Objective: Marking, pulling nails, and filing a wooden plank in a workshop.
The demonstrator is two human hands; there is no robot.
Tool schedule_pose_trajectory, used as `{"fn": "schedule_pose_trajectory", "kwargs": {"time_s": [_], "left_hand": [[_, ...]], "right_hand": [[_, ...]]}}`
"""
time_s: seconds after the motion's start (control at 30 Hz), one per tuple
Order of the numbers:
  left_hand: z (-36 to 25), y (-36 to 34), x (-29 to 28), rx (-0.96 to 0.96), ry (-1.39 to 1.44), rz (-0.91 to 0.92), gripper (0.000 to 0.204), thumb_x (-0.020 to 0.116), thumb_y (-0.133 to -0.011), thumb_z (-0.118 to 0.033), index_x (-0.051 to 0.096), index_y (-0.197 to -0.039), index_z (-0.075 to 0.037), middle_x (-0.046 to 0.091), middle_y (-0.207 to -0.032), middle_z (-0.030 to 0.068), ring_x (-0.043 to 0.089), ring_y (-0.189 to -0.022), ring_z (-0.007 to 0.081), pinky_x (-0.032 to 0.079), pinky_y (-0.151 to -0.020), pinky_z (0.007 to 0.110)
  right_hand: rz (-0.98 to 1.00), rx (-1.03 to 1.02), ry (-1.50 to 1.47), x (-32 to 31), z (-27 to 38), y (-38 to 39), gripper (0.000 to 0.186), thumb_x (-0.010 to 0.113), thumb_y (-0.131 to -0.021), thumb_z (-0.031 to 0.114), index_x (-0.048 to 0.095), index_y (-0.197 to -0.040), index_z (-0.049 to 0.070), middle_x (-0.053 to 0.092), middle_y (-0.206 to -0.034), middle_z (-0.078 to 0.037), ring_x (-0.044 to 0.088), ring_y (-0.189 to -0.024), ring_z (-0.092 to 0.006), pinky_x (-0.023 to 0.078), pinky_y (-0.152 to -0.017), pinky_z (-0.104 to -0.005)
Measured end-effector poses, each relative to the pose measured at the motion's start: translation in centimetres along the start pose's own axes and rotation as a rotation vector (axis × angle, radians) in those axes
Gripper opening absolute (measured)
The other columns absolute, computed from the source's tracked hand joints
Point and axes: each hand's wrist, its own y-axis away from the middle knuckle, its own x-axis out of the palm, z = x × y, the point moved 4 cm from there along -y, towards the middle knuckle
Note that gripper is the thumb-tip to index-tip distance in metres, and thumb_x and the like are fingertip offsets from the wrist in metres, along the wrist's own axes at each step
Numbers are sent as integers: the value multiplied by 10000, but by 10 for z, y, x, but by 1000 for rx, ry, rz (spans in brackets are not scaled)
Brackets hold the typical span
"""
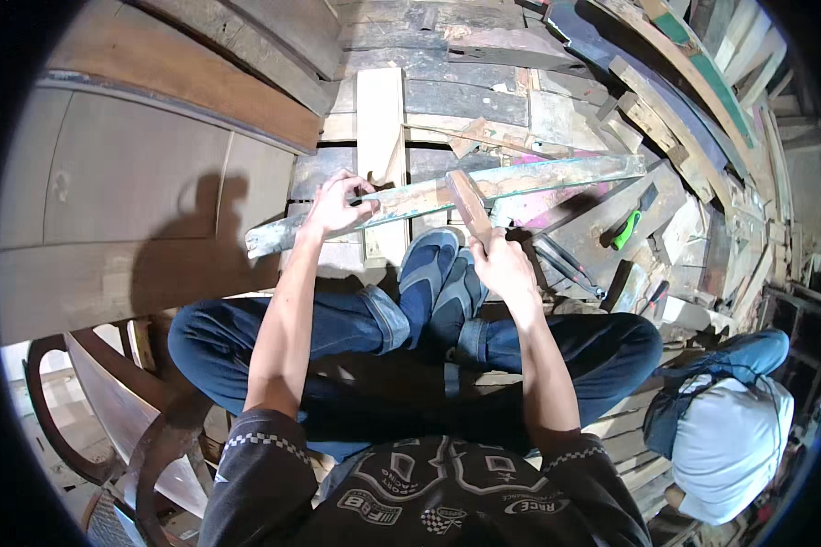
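A long, narrow wooden plank (556, 173) with worn pale-blue paint lies slantwise across the view, beyond my feet. My left hand (337, 205) is on its left part, fingers curled over the far edge and thumb on the near side. In my right hand (504, 266) is a short brown wooden bar (468, 202), gripped at its near end. The bar's far end overlaps the middle of the plank; whether they touch I cannot tell. Under the plank, a pale board (380, 114) runs away from me.
To the right lie a green-handled tool (626, 230), a dark pointed tool (566, 263) and wood scraps. Long boards (693, 91) are heaped at the far right. A wooden panel (128, 164) borders the left. Behind on the right, another person (734, 438) sits in a pale top.
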Motion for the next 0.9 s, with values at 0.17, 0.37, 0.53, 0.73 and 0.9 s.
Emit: {"fn": "schedule_pose_trajectory", "kwargs": {"time_s": [0.17,0.37,0.53,0.73,0.9], "left_hand": [[-2,-12,8,4,95,34,260,781,-725,-272,732,-929,-118,628,-984,72,584,-857,190,486,-808,344],[3,-14,12,28,192,-82,173,793,-725,-173,739,-860,-80,635,-934,77,617,-818,183,487,-800,325],[-3,-18,13,49,220,-88,108,741,-737,-147,718,-792,-57,590,-873,102,604,-849,245,480,-776,347],[-11,-16,9,152,109,-158,134,735,-745,-158,692,-799,-44,571,-862,105,583,-832,253,470,-735,358],[-30,-13,5,171,52,-119,125,662,-757,-143,654,-788,-22,515,-917,117,576,-877,291,474,-791,391]], "right_hand": [[38,0,5,-3,1,2,552,470,-932,414,502,-1147,-93,650,-872,-301,638,-891,-457,511,-807,-516],[16,-6,13,-2,2,2,545,472,-930,405,524,-1109,-107,649,-866,-305,637,-878,-461,512,-806,-511],[-2,-19,28,2,-3,-1,530,486,-923,399,523,-1095,-102,646,-857,-310,638,-860,-461,518,-782,-513],[30,-26,13,2,0,0,529,477,-926,406,501,-1103,-92,628,-908,-336,614,-903,-486,496,-824,-529],[22,-6,-7,3,-1,-1,525,475,-926,408,521,-1090,-89,626,-894,-340,613,-889,-493,495,-820,-535]]}}
